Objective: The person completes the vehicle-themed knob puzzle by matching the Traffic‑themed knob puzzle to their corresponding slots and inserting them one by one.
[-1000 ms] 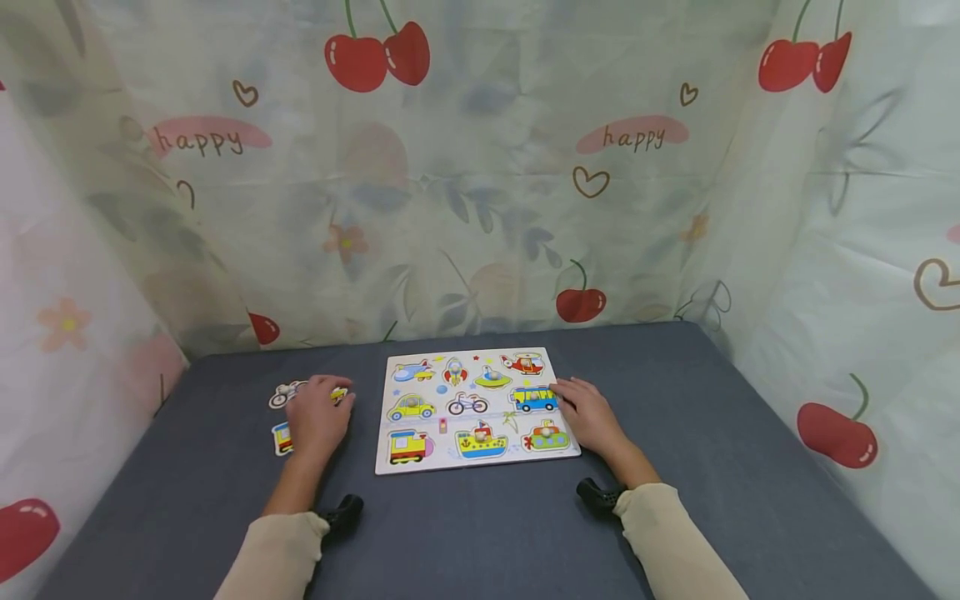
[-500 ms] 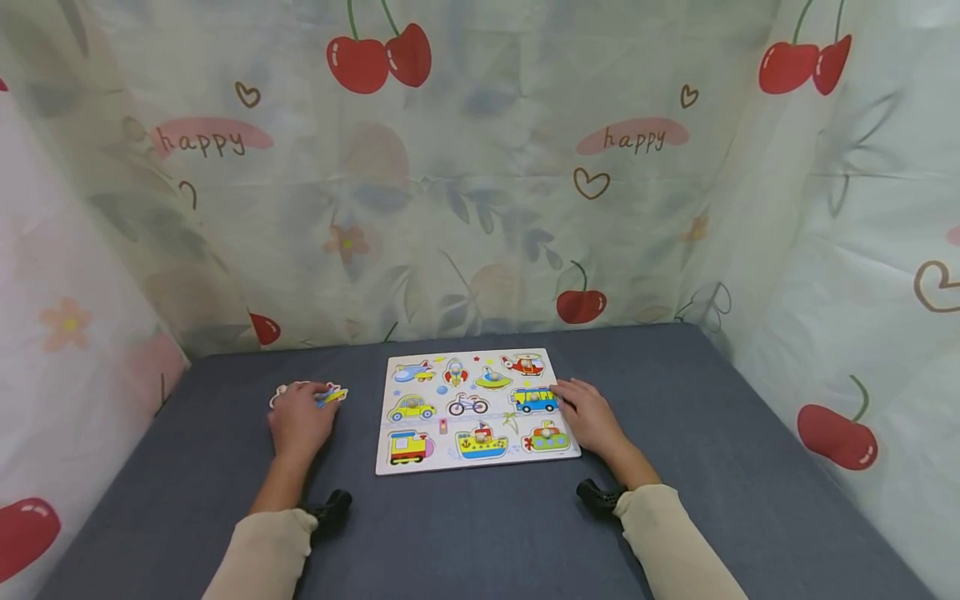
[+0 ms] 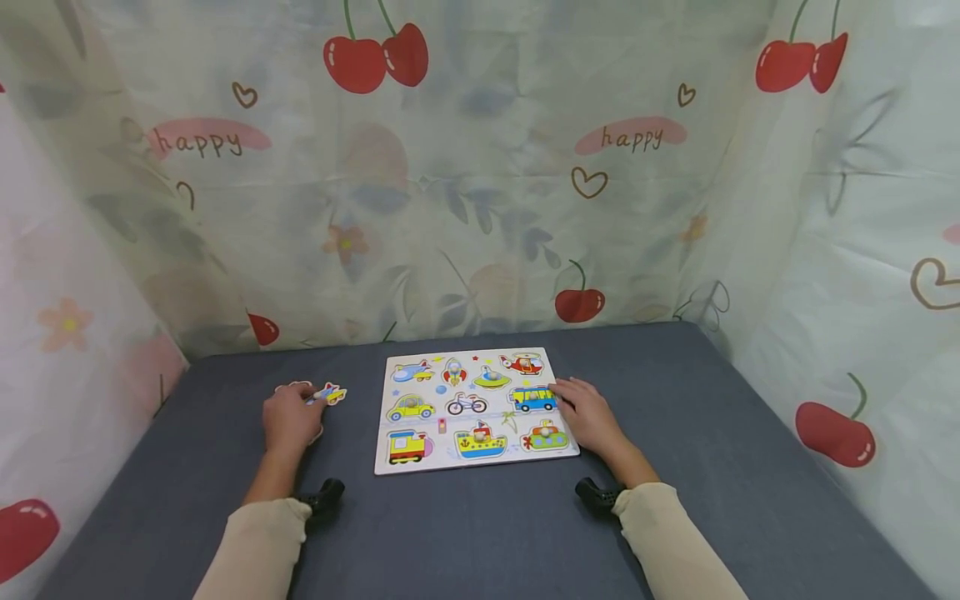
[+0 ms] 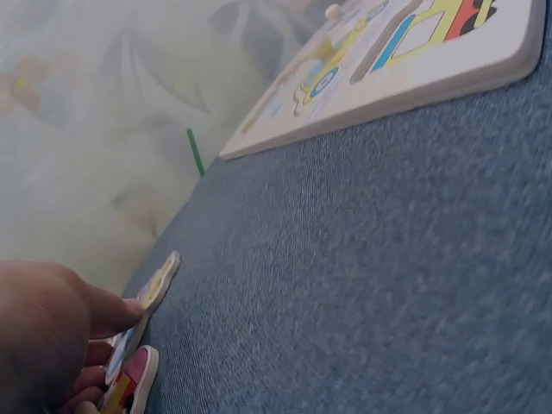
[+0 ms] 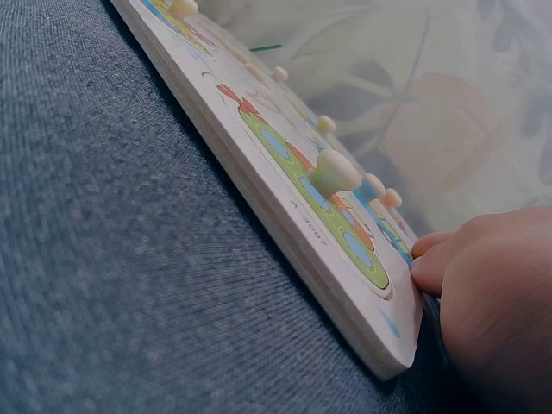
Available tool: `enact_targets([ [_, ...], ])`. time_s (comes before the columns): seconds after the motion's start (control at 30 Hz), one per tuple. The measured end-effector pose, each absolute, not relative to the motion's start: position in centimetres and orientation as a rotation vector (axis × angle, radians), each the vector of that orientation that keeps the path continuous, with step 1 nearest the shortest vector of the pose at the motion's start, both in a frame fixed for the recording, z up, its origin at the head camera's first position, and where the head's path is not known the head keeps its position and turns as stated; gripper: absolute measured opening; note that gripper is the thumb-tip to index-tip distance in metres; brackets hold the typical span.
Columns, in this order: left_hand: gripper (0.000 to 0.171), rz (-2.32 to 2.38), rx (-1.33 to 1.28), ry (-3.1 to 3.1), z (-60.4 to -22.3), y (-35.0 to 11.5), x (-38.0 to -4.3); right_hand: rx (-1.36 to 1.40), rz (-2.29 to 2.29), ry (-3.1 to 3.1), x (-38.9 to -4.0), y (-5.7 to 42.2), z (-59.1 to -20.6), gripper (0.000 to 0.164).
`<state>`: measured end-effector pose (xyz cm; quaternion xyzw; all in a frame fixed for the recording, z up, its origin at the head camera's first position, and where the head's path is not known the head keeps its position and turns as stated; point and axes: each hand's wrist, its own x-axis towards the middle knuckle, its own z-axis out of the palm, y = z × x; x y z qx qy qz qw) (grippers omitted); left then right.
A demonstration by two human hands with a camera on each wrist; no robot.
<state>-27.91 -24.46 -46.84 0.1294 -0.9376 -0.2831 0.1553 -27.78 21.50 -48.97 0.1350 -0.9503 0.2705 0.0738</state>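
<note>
My left hand is over the wooden puzzle pieces at the table's left. Its thumb touches the airplane puzzle piece, with the other fingers curled behind it in the left wrist view. The train puzzle piece is just below the airplane piece there, close to those fingers. Part of the motorcycle puzzle piece shows behind the hand; the rest is hidden. My right hand rests at the right edge of the knobbed puzzle board, fingertips on the rim beside the blue bus piece.
Several vehicle pieces sit in the board, including a submarine with a round knob. A dark grey cloth covers the table. Patterned curtains hang behind and at both sides. Black wrist cameras stick out from the sleeves.
My left hand has moved left and slightly down over the pieces. The airplane piece has turned and shifted slightly left; the train piece is no longer exposed in the head view. My right hand stays put.
</note>
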Motion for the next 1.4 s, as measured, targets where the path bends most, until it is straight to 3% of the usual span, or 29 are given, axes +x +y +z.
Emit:
enact_targets([
  [0.93, 0.026, -0.813, 0.431, -2.873, -46.0, -25.4, -29.0, 0.399, 0.814, -2.865, -27.7, 21.4, -48.9, 0.039],
  [1.4, 0.024, -0.849, 0.335, -2.827, -45.2, -23.2, -29.7, 0.397, 0.808, -2.864, -27.9, 21.5, -49.0, 0.039],
])
